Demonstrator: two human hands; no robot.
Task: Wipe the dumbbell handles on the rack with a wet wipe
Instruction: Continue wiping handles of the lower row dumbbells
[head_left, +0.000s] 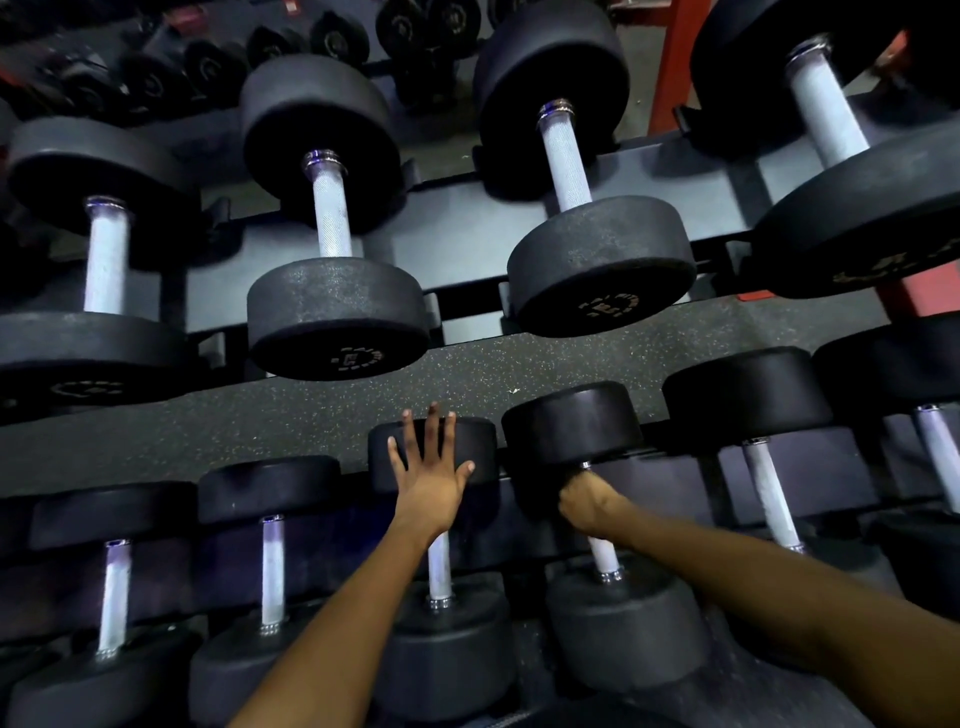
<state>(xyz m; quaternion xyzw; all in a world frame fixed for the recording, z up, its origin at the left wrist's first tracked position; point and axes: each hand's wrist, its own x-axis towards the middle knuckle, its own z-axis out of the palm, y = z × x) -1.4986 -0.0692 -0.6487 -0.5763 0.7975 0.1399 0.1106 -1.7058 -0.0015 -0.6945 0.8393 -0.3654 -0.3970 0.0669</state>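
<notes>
Black round-headed dumbbells with pale knurled handles lie in two rows on a dark rack (467, 244). My left hand (431, 467) lies flat with spread fingers against the far head of a lower-row dumbbell (478, 441); its handle (439, 571) shows below my wrist. My right hand (587, 501) is curled round the upper end of the neighbouring dumbbell's handle (605, 553), just under its far head (571, 423). No wet wipe shows; anything inside the right fist is hidden.
Larger dumbbells (332, 218) fill the upper row. More dumbbells sit left (272, 566) and right (769, 488) in the lower row. Speckled rubber floor (311, 410) shows between the rows. A red frame post (675, 62) stands at the upper right.
</notes>
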